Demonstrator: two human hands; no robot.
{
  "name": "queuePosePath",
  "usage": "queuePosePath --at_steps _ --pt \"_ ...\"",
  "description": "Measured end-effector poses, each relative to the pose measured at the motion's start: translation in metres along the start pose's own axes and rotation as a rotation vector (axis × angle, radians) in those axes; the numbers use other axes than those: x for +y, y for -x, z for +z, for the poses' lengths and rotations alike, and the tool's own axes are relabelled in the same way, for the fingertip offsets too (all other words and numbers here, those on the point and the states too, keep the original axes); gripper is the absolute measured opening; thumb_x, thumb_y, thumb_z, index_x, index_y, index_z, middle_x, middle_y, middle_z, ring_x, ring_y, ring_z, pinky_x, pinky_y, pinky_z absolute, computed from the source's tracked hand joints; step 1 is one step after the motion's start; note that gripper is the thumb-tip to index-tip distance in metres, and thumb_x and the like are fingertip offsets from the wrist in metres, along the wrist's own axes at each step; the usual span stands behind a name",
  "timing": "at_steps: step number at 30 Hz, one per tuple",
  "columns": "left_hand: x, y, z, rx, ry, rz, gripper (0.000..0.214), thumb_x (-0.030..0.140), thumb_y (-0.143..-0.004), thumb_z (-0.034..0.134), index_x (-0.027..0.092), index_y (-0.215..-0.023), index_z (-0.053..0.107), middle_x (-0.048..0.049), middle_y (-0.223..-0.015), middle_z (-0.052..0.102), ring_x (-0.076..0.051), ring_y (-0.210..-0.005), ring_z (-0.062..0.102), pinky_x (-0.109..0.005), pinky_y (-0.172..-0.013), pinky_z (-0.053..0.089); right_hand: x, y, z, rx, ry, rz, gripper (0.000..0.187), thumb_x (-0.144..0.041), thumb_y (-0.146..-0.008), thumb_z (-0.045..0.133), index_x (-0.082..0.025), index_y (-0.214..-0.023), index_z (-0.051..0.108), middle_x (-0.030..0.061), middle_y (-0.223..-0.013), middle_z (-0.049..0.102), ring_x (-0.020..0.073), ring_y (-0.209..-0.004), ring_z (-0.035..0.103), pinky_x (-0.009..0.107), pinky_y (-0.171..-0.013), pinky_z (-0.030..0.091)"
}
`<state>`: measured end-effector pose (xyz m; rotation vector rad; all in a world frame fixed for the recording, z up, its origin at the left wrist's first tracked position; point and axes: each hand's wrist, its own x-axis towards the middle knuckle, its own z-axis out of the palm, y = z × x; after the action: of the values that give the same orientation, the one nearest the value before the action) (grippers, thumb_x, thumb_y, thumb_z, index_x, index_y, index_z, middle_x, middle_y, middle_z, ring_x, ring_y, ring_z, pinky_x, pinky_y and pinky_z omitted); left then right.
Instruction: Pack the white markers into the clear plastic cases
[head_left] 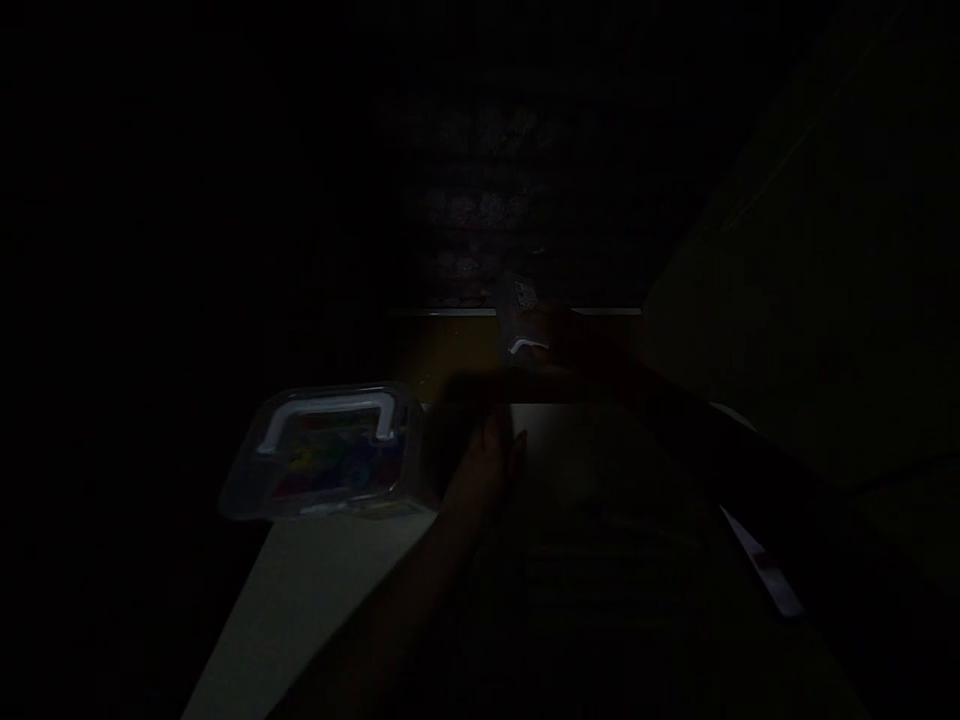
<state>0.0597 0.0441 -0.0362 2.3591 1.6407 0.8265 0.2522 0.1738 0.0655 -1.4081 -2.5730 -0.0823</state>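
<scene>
The picture is very dark. My left hand (484, 465) is low in the middle, just right of a clear plastic box (424, 470). A dark, blurred shape (469, 395) lies right above its fingers; whether the hand holds it I cannot make out. Farther off, my right hand (559, 335) is closed at the right side of a pale, see-through box (510, 325) with a white handle and a printed label. The nearer box has a white handle on its lid, and small colourful pieces show through it.
Under the nearer box is a pale tabletop (300, 590). A yellowish surface (450, 355) runs along the back, below a rough dark wall (480, 210). At the right, beside my right forearm, lies a flat, light-coloured object (765, 570).
</scene>
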Motion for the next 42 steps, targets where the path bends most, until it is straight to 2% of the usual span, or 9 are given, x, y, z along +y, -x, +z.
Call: queuePosePath --at_steps 6,11,15,21,25,30,33,37,42 --pt "0.003 0.002 -0.010 0.099 0.159 0.085 0.076 0.045 -0.090 0.049 0.013 -0.148 0.012 -0.0244 -0.147 0.037 -0.032 -0.138 0.038 -0.050 -0.109 0.041 -0.051 0.058 -0.060 0.132 -0.159 0.128 0.051 -0.036 -0.080 0.059 -0.024 -0.130 0.053 0.0079 -0.130 0.055 0.0254 -0.105 0.059 0.036 -0.087 0.050" --pt "0.006 0.008 -0.012 0.246 0.254 0.166 0.107 0.049 -0.077 0.068 0.019 -0.149 -0.005 -0.0242 -0.153 0.024 -0.035 -0.143 0.028 -0.053 -0.111 0.037 -0.079 0.099 -0.092 0.210 -0.351 0.186 0.047 -0.035 -0.077 0.061 -0.018 -0.121 0.060 0.0096 -0.113 0.063 0.0208 -0.091 0.062 0.035 -0.080 0.051" --pt "0.023 0.012 -0.028 0.393 0.327 0.216 0.118 0.051 -0.067 0.076 0.026 -0.148 -0.006 -0.0214 -0.154 0.019 -0.037 -0.144 0.023 -0.059 -0.112 0.033 -0.086 0.127 -0.114 0.216 -0.562 0.208 0.047 -0.040 -0.075 0.062 -0.017 -0.116 0.064 0.0081 -0.104 0.068 0.0193 -0.085 0.063 0.031 -0.072 0.051" --pt "0.046 0.022 -0.064 0.219 0.357 0.361 0.101 0.046 -0.068 0.076 0.025 -0.147 0.017 -0.0169 -0.150 0.033 -0.036 -0.139 0.033 -0.058 -0.111 0.035 -0.079 0.144 -0.136 0.166 -0.721 0.039 0.046 -0.056 -0.078 0.054 -0.014 -0.090 0.071 0.0061 -0.083 0.068 0.0162 -0.075 0.062 0.026 -0.065 0.047" --pt "0.050 0.029 -0.068 0.142 0.535 0.323 0.083 0.040 -0.069 0.076 0.021 -0.138 0.036 -0.0140 -0.133 0.054 -0.031 -0.123 0.054 -0.049 -0.103 0.046 -0.093 0.138 -0.137 0.132 -0.688 -0.029 0.045 -0.052 -0.081 0.051 -0.012 -0.087 0.071 0.0044 -0.078 0.068 0.0140 -0.071 0.060 0.024 -0.062 0.045" --pt "0.046 0.034 -0.059 0.202 0.719 0.125 0.067 0.042 -0.060 0.081 0.019 -0.118 0.054 -0.0099 -0.113 0.064 -0.028 -0.113 0.060 -0.045 -0.095 0.051 -0.116 0.133 -0.128 0.178 -0.719 0.004 0.038 -0.043 -0.085 0.050 -0.014 -0.098 0.070 0.0053 -0.097 0.070 0.0171 -0.090 0.064 0.030 -0.081 0.049" --pt "0.042 0.034 -0.055 0.212 0.791 0.080 0.067 0.039 -0.059 0.082 0.020 -0.116 0.053 -0.0088 -0.114 0.064 -0.025 -0.108 0.063 -0.043 -0.091 0.053 -0.118 0.137 -0.114 0.215 -0.802 -0.017 0.052 -0.054 -0.083 0.051 -0.017 -0.119 0.062 0.0084 -0.118 0.065 0.0206 -0.105 0.061 0.037 -0.092 0.049" --pt "0.037 0.036 -0.049 0.229 0.845 0.052 0.065 0.038 -0.058 0.082 0.021 -0.114 0.054 -0.0084 -0.117 0.062 -0.025 -0.110 0.062 -0.043 -0.092 0.053 -0.118 0.145 -0.093 0.249 -0.812 -0.131 0.093 -0.063 -0.062 0.072 -0.018 -0.138 0.043 0.0143 -0.140 0.046 0.0282 -0.125 0.049 0.045 -0.103 0.043" --pt "0.029 0.041 -0.036 0.238 0.852 0.010 0.065 0.042 -0.055 0.084 0.023 -0.111 0.057 -0.0078 -0.117 0.061 -0.026 -0.111 0.060 -0.043 -0.090 0.054 -0.120 0.146 -0.075 0.351 -0.758 -0.110 0.089 -0.058 -0.060 0.076 -0.017 -0.133 0.045 0.0154 -0.135 0.048 0.0294 -0.125 0.048 0.045 -0.102 0.044"
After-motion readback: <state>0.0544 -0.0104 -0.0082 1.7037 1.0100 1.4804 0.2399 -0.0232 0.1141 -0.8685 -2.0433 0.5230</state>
